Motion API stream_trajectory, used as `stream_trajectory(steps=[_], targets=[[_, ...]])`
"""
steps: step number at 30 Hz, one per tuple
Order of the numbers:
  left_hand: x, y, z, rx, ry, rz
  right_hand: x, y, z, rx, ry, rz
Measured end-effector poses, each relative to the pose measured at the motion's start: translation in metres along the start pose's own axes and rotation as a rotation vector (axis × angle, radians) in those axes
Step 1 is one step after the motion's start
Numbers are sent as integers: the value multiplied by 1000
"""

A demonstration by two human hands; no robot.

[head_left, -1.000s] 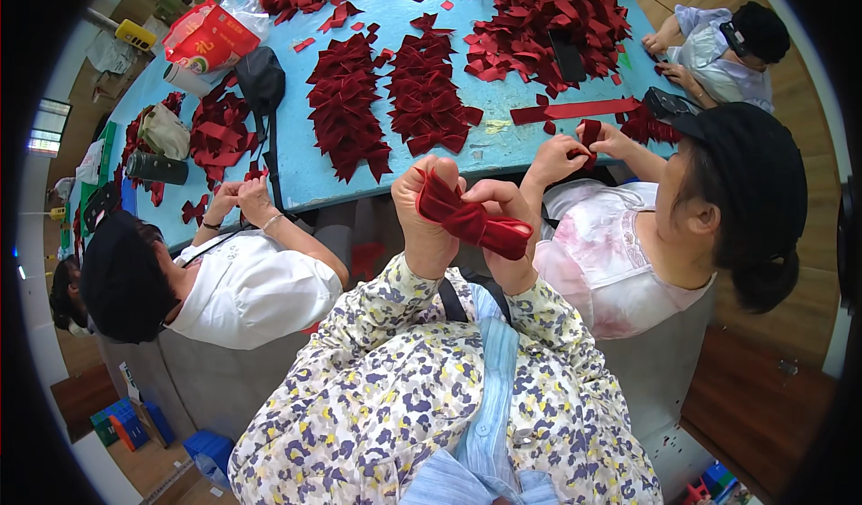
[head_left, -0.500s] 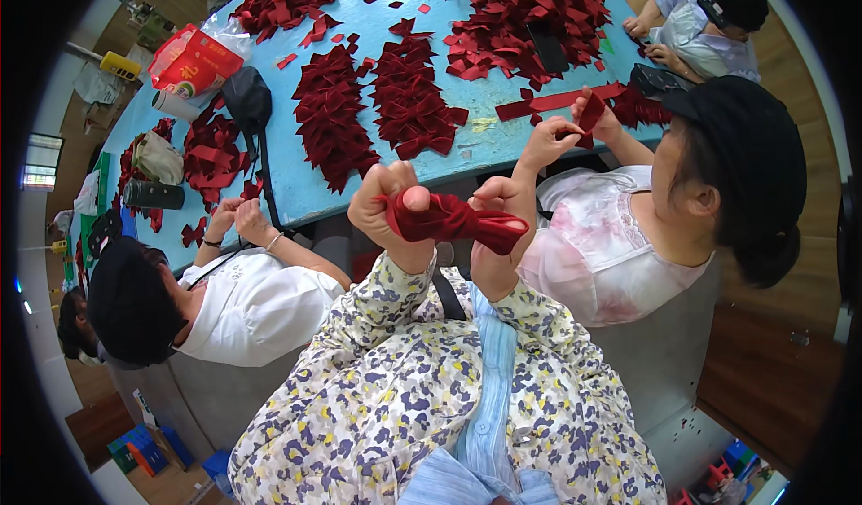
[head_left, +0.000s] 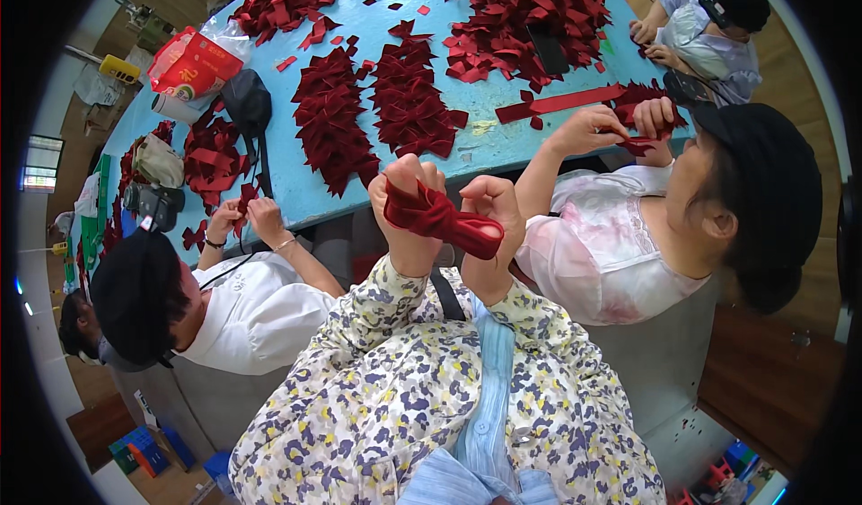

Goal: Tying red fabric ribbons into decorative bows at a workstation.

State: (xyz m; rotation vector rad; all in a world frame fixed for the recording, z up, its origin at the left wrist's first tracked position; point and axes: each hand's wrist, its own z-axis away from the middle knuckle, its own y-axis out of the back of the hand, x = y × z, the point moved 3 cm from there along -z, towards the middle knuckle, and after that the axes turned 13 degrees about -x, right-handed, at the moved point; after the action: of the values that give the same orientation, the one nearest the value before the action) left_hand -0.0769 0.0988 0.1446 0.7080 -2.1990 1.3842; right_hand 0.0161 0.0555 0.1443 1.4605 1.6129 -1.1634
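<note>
In front of my chest, over the table's near edge, a dark red velvet ribbon (head_left: 435, 216) is stretched between my two hands. My left hand (head_left: 402, 236) is closed round its left end, where the fabric is bunched. At the other end the velvet forms a loop, and a fingertip of my right hand (head_left: 496, 202) shows inside it. My right hand's fingers are bent and pressed against the fabric. On the blue table (head_left: 310, 202) beyond lie two long rows of red bows, a left row (head_left: 332, 119) and a right row (head_left: 413, 96).
A large heap of red fabric pieces (head_left: 525, 20) lies at the far right, with a dark phone (head_left: 548, 49) on it. At the left are a black bag (head_left: 247, 101) and a red package (head_left: 193, 63). Co-workers sit close on my left (head_left: 260, 316) and right (head_left: 611, 236), handling red fabric.
The ribbon has tilted, its right end now lower, and my left fingers have shifted on it. The co-worker on the right has moved their hands rightward.
</note>
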Motion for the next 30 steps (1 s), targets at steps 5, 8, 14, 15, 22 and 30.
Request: stream_trajectory(steps=[5,8,14,15,22,30], targets=[[1,11,0,-26,56,50,-2,-7,-3,-32,-21,71],[1,11,1,-1,118,120,-5,-14,-7,5,-101,94],[6,11,2,69,118,91,-1,-23,-7,55,-81,83],[8,10,1,108,84,27,1,-22,-5,53,-82,84],[-1,34,12,205,140,-294,38,-18,7,171,-374,-101],[-57,61,23,328,343,-285,80,19,20,178,-342,108]])
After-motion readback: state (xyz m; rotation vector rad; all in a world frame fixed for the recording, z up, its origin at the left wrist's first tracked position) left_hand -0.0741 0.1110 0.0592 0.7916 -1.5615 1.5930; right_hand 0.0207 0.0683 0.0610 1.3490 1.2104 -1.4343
